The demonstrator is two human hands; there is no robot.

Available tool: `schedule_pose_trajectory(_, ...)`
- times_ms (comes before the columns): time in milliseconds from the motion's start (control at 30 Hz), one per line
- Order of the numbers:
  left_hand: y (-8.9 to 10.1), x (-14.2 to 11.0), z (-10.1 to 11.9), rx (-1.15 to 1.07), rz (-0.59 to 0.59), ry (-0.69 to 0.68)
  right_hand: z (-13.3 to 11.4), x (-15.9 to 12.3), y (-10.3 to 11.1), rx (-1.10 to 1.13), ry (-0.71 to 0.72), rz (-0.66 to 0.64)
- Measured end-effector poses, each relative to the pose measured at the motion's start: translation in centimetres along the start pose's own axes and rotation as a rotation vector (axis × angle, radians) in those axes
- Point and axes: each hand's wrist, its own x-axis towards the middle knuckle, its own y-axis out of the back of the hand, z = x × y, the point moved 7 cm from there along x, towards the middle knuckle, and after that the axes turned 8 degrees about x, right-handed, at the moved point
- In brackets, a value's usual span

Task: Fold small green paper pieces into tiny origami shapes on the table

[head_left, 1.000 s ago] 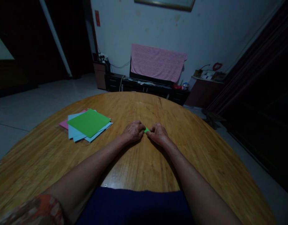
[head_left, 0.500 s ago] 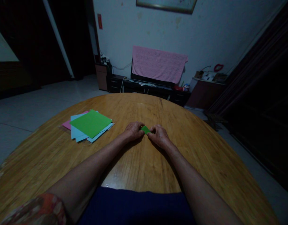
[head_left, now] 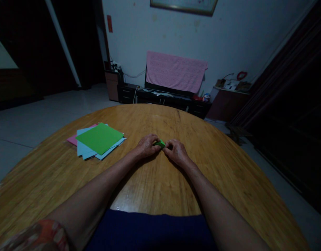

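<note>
The left hand (head_left: 147, 146) and right hand (head_left: 176, 152) are close together near the middle of the surface (head_left: 160, 184), their fingertips pinching a small folded piece of green paper (head_left: 159, 143) between them, just above the wood. Both forearms reach in from the near edge, where a dark blue garment (head_left: 150, 230) meets the rounded rim, and a patterned sleeve (head_left: 42, 233) shows at the near left. To the left of the hands, and well apart from them, lies a loose pile of paper: a green sheet (head_left: 99, 138) on top, light blue sheets (head_left: 83, 150) fanned beneath it, and a pink sheet (head_left: 72, 139) poking out at the left. A broad stretch of wood separates the hands from the far rim, and more runs out to the right, where the curved edge drops away toward the floor (head_left: 288, 164). The surface is a large, rounded wooden tabletop with visible grain and a soft shine. Beyond its far edge, a low black cabinet (head_left: 162, 98) stands against a pale, stained wall (head_left: 236, 35), with a pink towel (head_left: 176, 71) draped over a screen on top. A framed picture (head_left: 183, 5) hangs above, a small side cabinet (head_left: 228, 104) stands at the far right, and tiled floor (head_left: 32, 115) spreads out to the left.
</note>
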Motion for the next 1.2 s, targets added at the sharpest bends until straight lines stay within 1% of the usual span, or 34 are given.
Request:
schedule_pose_trajectory(100,-0.4,0.1,-0.8,-0.15,0.006,0.04,-0.1,0.0,0.0,0.019,0.027,-0.001)
schedule_pose_trajectory(200,-0.7,0.1,-1.5,-0.29,0.021,0.083,-0.2,-0.1,0.0,0.043,0.023,-0.003)
schedule_pose_trajectory(367,-1.0,0.2,-1.8,-0.398,0.033,0.094,0.2,-0.1,-0.1,0.11,-0.031,0.011)
schedule_pose_trajectory(467,-1.2,0.2,-2.0,-0.437,0.02,0.112,0.6,-0.1,-0.3,0.236,-0.075,0.038)
schedule_pose_trajectory(533,-1.3,0.2,-2.0,-0.474,0.01,0.123,0.7,-0.1,-0.4,0.336,-0.092,0.055)
schedule_pose_trajectory(600,-1.5,0.2,-2.0,-0.512,-0.001,0.128,0.6,0.0,-0.6,0.394,-0.096,0.029)
schedule_pose_trajectory(700,-1.8,0.1,-1.9,-0.573,-0.026,0.154,0.3,0.0,-0.8,0.422,-0.079,-0.029)
schedule_pose_trajectory(833,-1.8,-0.1,-1.7,-0.667,-0.036,0.209,0.1,0.1,-0.5,0.452,-0.051,-0.01)
schedule_pose_trajectory(933,-1.5,-0.3,-1.3,-0.747,-0.071,0.216,0.1,0.1,-0.5,0.464,-0.032,-0.002)
schedule_pose_trajectory(1000,-1.4,-0.5,-1.1,-0.744,-0.107,0.231,0.1,0.2,-0.4,0.465,-0.024,0.01)
schedule_pose_trajectory(1067,-1.3,-0.6,-1.3,-0.703,-0.122,0.274,0.2,0.2,-0.5,0.461,-0.028,0.015)
schedule_pose_trajectory(1133,-1.2,-0.7,-1.6,-0.661,-0.113,0.296,0.2,0.1,-0.5,0.471,-0.046,0.02)
schedule_pose_trajectory(1200,-0.7,-0.5,-1.5,-0.609,-0.075,0.261,0.3,0.1,-0.7,0.51,-0.075,0.017)
